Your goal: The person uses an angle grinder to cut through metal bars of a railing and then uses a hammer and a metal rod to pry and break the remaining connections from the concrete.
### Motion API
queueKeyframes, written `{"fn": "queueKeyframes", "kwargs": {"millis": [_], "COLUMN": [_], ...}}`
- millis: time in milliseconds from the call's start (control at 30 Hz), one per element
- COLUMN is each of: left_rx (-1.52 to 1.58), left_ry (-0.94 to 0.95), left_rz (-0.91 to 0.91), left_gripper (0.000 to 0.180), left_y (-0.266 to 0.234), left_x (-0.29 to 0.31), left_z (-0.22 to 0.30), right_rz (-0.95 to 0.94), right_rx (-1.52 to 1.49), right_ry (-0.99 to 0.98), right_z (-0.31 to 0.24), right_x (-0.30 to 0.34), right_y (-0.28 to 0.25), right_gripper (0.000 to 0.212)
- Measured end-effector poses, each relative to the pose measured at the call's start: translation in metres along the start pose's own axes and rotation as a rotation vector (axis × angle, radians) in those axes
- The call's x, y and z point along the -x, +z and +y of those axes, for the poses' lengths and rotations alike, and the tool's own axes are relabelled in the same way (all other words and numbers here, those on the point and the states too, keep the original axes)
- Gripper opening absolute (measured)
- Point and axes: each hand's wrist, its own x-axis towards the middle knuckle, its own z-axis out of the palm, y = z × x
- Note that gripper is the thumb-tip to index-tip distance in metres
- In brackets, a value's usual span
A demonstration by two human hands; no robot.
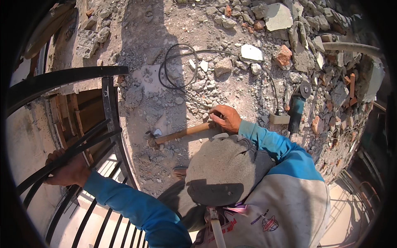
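My left hand (68,168) is closed round a bar of the black metal railing (109,99) on the left, its fingers partly hidden behind the bars. My right hand (227,118) grips the end of a wooden-handled hammer (182,134) near the middle. The handle slopes away to the left, and the dark hammer head rests on the dusty ground. Close above the right hand passes a black cable (165,76), looped on the rubble. Farther right lies a teal and black angle grinder (297,108), apart from both hands, its disc at the far end.
Broken concrete and brick (283,56) cover the ground at the far right, with pale slabs (278,17) among them. A small block (279,119) lies beside the grinder. Beyond the railing is a drop to a lower level. A grey cap (223,165) covers part of the ground.
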Motion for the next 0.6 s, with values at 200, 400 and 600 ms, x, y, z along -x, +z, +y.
{"fn": "queueKeyframes", "kwargs": {"millis": [200,400,600], "left_rx": [0.044,-0.015,0.052], "left_ry": [0.007,0.006,0.036], "left_rz": [-0.075,-0.078,-0.187], "left_gripper": [0.057,0.056,0.054], "left_y": [-0.003,-0.010,0.001], "left_x": [-0.006,0.001,0.009], "left_z": [-0.005,0.002,-0.004], "right_rz": [0.191,0.176,0.071], "right_rx": [0.171,0.169,0.125], "right_ry": [0.376,0.361,0.210], "right_z": [0.030,0.036,0.036], "right_x": [0.093,0.119,0.078], "right_y": [-0.064,-0.062,-0.020], "right_gripper": [0.018,0.015,0.014]}}
